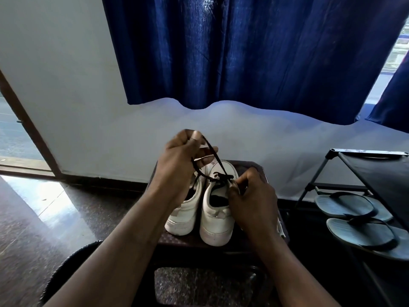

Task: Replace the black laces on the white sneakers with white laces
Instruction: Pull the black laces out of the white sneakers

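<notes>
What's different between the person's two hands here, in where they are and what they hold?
The left hand is raised high; the right hand sits low against the right sneaker. The left hand grips the black lace, which runs up from that shoe; the right hand holds the right sneaker at its eyelet edge. Both hands are bare and work on the same shoe.

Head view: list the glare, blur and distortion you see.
Head view: daylight glares off the polished floor at left; the blue curtain glows backlit; wide-angle distortion slants the door frame; the left hand holding the black lace looks slightly soft.
</notes>
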Tool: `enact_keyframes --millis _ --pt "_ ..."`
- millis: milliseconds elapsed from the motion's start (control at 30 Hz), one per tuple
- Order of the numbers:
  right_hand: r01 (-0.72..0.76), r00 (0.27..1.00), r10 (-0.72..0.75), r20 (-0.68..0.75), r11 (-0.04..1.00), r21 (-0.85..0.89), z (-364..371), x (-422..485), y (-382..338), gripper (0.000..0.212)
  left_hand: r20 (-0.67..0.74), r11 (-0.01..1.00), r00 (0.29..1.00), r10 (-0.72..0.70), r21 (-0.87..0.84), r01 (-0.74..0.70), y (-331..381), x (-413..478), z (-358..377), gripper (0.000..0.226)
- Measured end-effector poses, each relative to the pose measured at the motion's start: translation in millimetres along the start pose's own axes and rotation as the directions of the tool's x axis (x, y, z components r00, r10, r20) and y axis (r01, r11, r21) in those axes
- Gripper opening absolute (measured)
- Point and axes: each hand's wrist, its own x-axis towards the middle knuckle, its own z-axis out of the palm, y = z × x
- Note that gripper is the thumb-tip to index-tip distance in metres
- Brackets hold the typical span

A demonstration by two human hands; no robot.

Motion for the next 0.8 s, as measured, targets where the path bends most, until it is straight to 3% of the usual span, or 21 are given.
enact_keyframes --millis 67,167,267,333,400,467,567,600,633,700,767,800 --pt "0.017 1.000 -0.017 -0.006 1.000 0.007 1 0 1 0.015 0.003 0.999 0.999 -0.040 -0.003 0.040 2 -1 -3 0.027" --pt "0.048 0.999 -0.048 -0.001 0.999 -0.007 2 2 5 0.017 -0.003 0.906 0.999 0.047 0.422 -0.041 -12 1 -3 0.022" --pt "0.069 0.998 -0.068 -0.012 0.998 0.012 2 2 4 0.017 0.215 0.499 0.953 0.214 0.814 -0.296 -28 2 -5 0.011" --pt "0.072 0.997 -0.072 -0.022 0.997 0.011 2 1 4 0.017 0.368 0.260 0.919 0.140 0.882 -0.393 -34 0 -6 0.022" --pt "0.069 0.997 -0.069 -0.019 0.997 0.014 3 2 5 0.017 0.398 0.083 0.914 0.080 0.911 -0.404 -35 0 -7 0.023" --pt "0.082 0.996 -0.082 -0.018 0.996 0.038 3 2 5 0.019 0.426 -0.007 0.901 0.084 0.904 -0.427 -33 -1 -5 0.020" --pt "0.081 0.997 -0.080 -0.010 0.996 0.041 2 2 5 0.020 0.432 -0.054 0.897 0.093 0.902 -0.428 -37 -2 -1 0.024" --pt "0.078 0.997 -0.078 -0.011 0.996 0.035 2 2 6 0.020 0.410 -0.038 0.906 0.101 0.912 -0.409 -40 -2 -2 0.024" --pt "0.074 0.997 -0.074 -0.012 0.997 0.033 3 2 6 0.020 0.370 0.045 0.920 0.128 0.925 -0.378 -41 -1 -1 0.021" --pt "0.070 0.997 -0.070 -0.009 0.997 0.030 2 3 7 0.018 0.213 0.389 0.965 0.154 0.884 -0.258 -38 3 2 0.017" --pt "0.074 0.997 -0.074 -0.007 0.997 0.024 1 3 7 0.017 0.020 0.824 0.999 0.028 0.565 -0.035 -23 2 8 0.025" --pt "0.075 0.997 -0.075 -0.005 0.997 0.023 1 3 7 0.016 -0.026 0.920 0.999 -0.029 0.390 0.037 -17 1 8 0.030"
